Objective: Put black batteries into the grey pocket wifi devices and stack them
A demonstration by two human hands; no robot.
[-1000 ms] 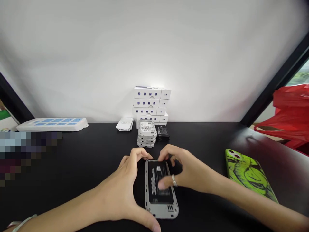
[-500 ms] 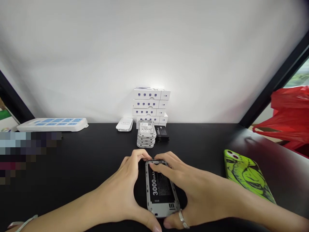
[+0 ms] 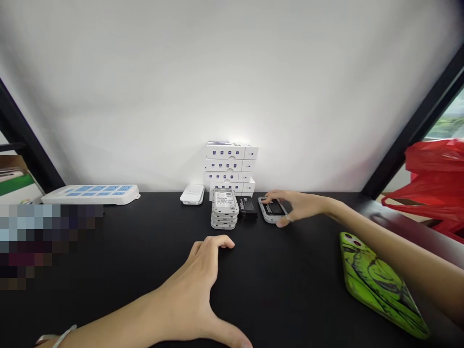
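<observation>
Black desk (image 3: 282,285) against a pale wall (image 3: 145,87), seen remotely through my head-camera feed. Just right of the dark battery pile (image 3: 248,212), near the wall, is a grey device shell (image 3: 271,219) with a black battery (image 3: 274,208) in its recess; I see the right hand (image 3: 302,205) clamped on it, thumb at its near end. Beyond the battery pile, leftward, rises a stack of shells (image 3: 224,212) before white boxes (image 3: 227,165). Nearer the camera, the left hand (image 3: 197,295) holds thumb and fingers apart above the desk.
</observation>
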